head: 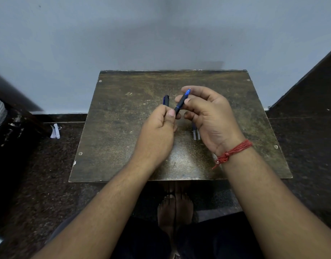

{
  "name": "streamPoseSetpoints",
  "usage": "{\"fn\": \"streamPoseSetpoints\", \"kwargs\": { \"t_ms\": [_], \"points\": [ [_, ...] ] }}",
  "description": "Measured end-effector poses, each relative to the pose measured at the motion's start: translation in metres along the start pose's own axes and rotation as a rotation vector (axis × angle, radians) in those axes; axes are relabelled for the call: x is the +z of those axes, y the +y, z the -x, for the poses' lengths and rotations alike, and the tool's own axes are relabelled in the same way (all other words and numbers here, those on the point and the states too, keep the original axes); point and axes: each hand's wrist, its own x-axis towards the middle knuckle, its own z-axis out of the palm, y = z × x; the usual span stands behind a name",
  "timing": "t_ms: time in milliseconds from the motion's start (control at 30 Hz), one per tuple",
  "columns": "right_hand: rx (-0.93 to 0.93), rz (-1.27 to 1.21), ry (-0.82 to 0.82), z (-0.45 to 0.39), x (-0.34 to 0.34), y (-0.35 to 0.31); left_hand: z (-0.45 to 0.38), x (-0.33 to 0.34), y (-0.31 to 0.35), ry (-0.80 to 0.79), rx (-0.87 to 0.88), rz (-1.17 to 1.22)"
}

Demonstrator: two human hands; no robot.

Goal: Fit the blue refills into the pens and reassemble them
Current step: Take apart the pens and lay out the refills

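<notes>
Spare refills (196, 134) lay mid-counter (108, 146), under my right hand (211, 118). Left hand (159, 131) gripped a capped barrel (166, 100); right pinched the front section (182, 103), blue tip showing. I judged one pen mid-reassembly, others pending.

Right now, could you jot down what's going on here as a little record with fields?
surface: small worn brown table against a grey wall
left hand: closed around a pen part, dark end poking up
right hand: pinching a pen barrel, blue tip pointing up and away
on table: clear refills, partly hidden by the right hand
right wrist: red thread
</notes>
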Motion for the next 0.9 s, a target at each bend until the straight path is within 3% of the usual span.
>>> {"fn": "streamPoseSetpoints", "kwargs": {
  "t_ms": [267, 533, 800, 900],
  "points": [
    [-0.028, 0.100, 0.038, 0.0006, 0.0035, 0.0037, 0.0005, 0.0000, 0.0003, -0.007, 0.007, 0.002],
    [0.002, -0.039, -0.019, 0.0015, 0.0010, -0.0017, 0.0007, 0.0016, -0.0015, -0.026, 0.015, -0.014],
    [-0.050, 0.112, 0.044, 0.0004, 0.0009, 0.0044, -0.0005, 0.0017, -0.0027, -0.024, 0.028, 0.000],
    [-0.036, 0.061, 0.013, -0.0004, -0.0013, 0.0045, -0.0011, 0.0010, -0.0036, -0.027, 0.014, 0.022]
  ]
}}
